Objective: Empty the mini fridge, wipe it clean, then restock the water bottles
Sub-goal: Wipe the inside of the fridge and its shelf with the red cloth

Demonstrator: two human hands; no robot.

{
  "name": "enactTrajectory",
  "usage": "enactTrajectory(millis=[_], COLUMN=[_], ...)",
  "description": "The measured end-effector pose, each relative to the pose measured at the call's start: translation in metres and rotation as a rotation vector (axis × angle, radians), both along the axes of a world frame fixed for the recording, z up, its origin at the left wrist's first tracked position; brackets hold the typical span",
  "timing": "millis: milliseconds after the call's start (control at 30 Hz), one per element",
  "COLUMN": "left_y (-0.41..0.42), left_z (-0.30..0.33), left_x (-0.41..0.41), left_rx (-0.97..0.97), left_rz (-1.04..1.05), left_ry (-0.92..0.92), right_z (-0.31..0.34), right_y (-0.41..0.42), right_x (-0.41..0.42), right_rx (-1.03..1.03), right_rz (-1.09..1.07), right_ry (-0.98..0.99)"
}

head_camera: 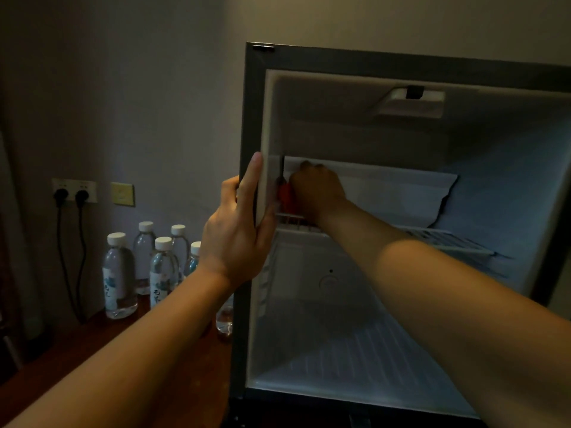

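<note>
A: Your mini fridge (401,211) stands open on the right, and only one thing shows inside: a red item (286,199) at the left end of the wire shelf (445,239).

B: And my hands?

A: Your right hand (318,189) reaches in with fingers curled at that red item, though I cannot tell whether it truly grips it. Your left hand (238,233) clamps the fridge's left front edge.

B: What could go wrong?

A: The red thing sits tight against the left wall, so a loose hold could let it drop to the fridge floor. Pull hard and the shelf may lift off its rails.

B: And the water bottles (148,267)?

A: They stand grouped on the counter (92,359), just left of the fridge. Swing your left elbow out and you could topple them.
</note>
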State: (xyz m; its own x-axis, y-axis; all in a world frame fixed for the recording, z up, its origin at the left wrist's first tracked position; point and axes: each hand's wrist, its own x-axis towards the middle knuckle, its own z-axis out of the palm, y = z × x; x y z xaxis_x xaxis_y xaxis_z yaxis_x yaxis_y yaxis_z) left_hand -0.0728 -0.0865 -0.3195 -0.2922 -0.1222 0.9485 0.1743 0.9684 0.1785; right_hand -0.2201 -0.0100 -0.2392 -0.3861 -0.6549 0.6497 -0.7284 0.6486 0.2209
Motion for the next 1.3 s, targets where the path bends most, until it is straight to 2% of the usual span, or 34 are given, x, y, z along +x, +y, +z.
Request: enactTrajectory(millis=[100,300,400,567,700,867,967,1067,1167,1300], left_y=[0.001,0.001,0.002,0.004,0.008,0.007,0.006,0.006,0.006,0.013], left_z=[0.0,0.0,-0.001,-0.001,-0.001,-0.002,-0.001,-0.001,-0.003,-0.004], left_x=[0.001,0.003,0.002,0.003,0.005,0.004,0.003,0.003,0.003,0.009], left_rx=[-0.004,0.017,0.029,0.056,0.073,0.048,0.051,0.047,0.053,0.084], left_rz=[0.011,-0.023,-0.025,-0.014,-0.008,0.016,0.008,0.004,0.028,0.015], left_ry=[-0.002,-0.015,-0.02,-0.042,-0.039,-0.033,-0.032,-0.022,-0.03,-0.061], right_z=[0.0,-0.001,0.001,0.0,-0.003,-0.007,-0.005,-0.003,-0.007,-0.015], right_y=[-0.011,0.023,0.055,0.105,0.131,0.14,0.141,0.137,0.126,0.113], right_x=[0.001,-0.017,-0.027,-0.053,-0.067,-0.066,-0.058,-0.044,-0.018,0.024], right_rx=[-0.049,0.001,-0.021,-0.055,-0.134,-0.185,-0.281,-0.5,-0.731,-0.923], right_rz=[0.018,-0.058,-0.09,-0.261,-0.371,-0.359,-0.257,-0.104,0.122,0.425], right_ry=[0.015,0.062,0.027,-0.005,-0.103,-0.137,-0.191,-0.221,-0.281,-0.364])
